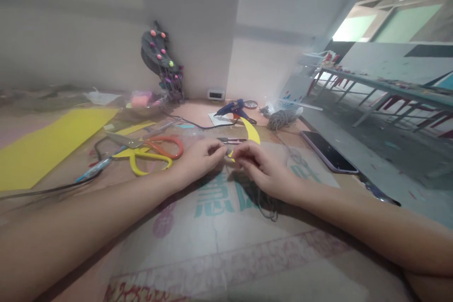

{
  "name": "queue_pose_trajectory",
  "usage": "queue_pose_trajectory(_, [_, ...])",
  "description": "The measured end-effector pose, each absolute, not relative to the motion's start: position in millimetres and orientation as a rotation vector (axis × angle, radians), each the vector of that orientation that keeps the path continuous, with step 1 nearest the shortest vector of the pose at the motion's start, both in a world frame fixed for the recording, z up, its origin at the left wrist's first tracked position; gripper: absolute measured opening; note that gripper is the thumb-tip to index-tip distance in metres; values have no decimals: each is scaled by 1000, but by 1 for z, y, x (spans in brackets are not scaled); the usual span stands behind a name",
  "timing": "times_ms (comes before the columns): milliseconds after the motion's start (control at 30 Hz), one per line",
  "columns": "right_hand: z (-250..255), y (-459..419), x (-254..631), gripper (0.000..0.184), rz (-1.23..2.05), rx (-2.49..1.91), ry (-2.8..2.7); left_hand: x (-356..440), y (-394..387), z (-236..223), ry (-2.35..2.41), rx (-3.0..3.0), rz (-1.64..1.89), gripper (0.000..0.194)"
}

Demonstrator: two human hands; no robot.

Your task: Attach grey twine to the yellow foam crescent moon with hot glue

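Note:
My right hand (260, 165) is closed in a pinch on a curved yellow paper strip (251, 131). The strip rises behind the fingers, and a small yellow end shows between my two hands. Loops of grey yarn (269, 210) hang below the right hand onto the table. Close on the other side, my left hand (208, 153) has thumb and forefinger pinched together; whatever is between them is too small to make out. Scissors (166, 144) with one orange and one yellow handle lie left of that hand. A pen (230, 140) rests just behind the fingers.
A blue glue gun (233, 107) lies at the back, its black cable running left. A grey yarn bundle (283, 118) and a phone (329, 151) are at right. Yellow sheet (60, 146) lies left. A grey crescent ornament (157, 52) stands against the white panel.

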State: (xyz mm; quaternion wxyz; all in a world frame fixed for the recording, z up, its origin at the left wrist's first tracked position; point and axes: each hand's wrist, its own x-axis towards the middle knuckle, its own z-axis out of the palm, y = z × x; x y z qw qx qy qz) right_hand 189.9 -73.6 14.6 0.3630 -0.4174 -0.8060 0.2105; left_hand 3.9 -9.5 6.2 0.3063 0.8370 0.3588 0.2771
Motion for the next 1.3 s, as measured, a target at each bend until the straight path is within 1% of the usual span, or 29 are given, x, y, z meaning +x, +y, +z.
queue_pose_trajectory(100, [16, -65, 199, 19, 317, -1174, -2167, 4, -8, 3, 913, 2231, 657, 30])
queue_pose_trajectory(200, [9, -51, 208, 24, 201, -1308, -2271, 3, -5, -3, 859, 2253, 636, 27])
queue_pose_trajectory(400, [2, -34, 215, 23, 219, -1383, -2318, 3, -3, -4, 897, 2284, 636, 31])
queue_pose_trajectory(533, [3, -35, 215, 26, 154, -1344, -2404, 3, -6, -2, 924, 2242, 667, 33])
queue_pose_trajectory(633, [2, -34, 215, 26, 135, -1402, -2424, 3, -5, -2, 942, 2187, 700, 36])
queue_pose_trajectory(800, [0, -32, 215, 25, 177, -1481, -2352, 3, 0, -8, 852, 2137, 731, 30])
queue_pose_trajectory(967, [0, -31, 215, 25, 210, -1513, -2304, 3, 1, -10, 817, 2113, 706, 31])
queue_pose_trajectory(1200, [0, -30, 217, 25, 166, -1522, -2257, 4, -1, -7, 760, 2075, 610, 39])
queue_pose_trajectory(1300, [1, -30, 216, 25, 148, -1539, -2264, 4, -3, -5, 760, 2095, 614, 38])
